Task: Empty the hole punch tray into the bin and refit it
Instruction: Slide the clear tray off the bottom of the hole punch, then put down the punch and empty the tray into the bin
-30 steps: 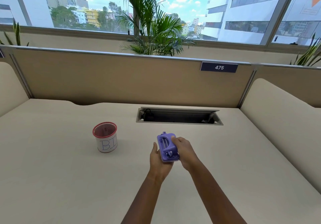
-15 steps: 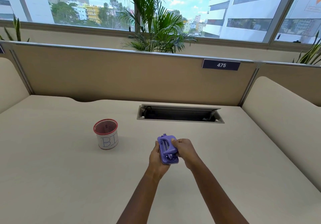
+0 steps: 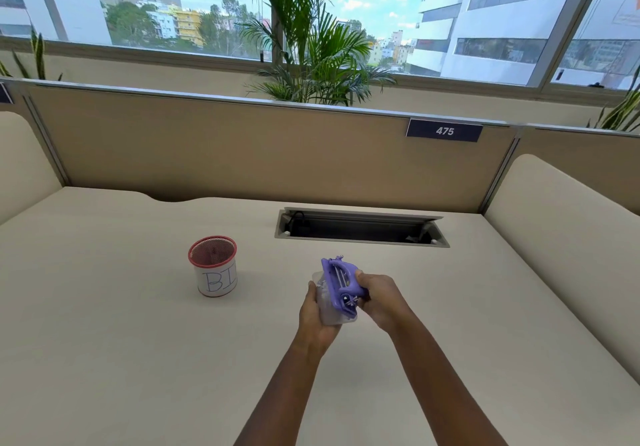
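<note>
A purple hole punch (image 3: 341,284) is held above the middle of the desk, tilted on its side. My right hand (image 3: 379,298) grips its purple body from the right. My left hand (image 3: 317,310) cups a clear plastic tray (image 3: 327,310) on the punch's underside; the tray's left edge stands a little away from the purple body. To the left on the desk stands the bin (image 3: 213,265), a small red mesh cup with a white paper label, well apart from both hands.
A long cable slot (image 3: 360,227) is cut into the cream desk (image 3: 138,341) behind the hands. Beige partitions close off the back and both sides. A palm plant stands behind the back partition by the window.
The punch has tilted over to the right, and the clear tray now shows at its left side, partly parted from the purple body, with my left hand on it.
</note>
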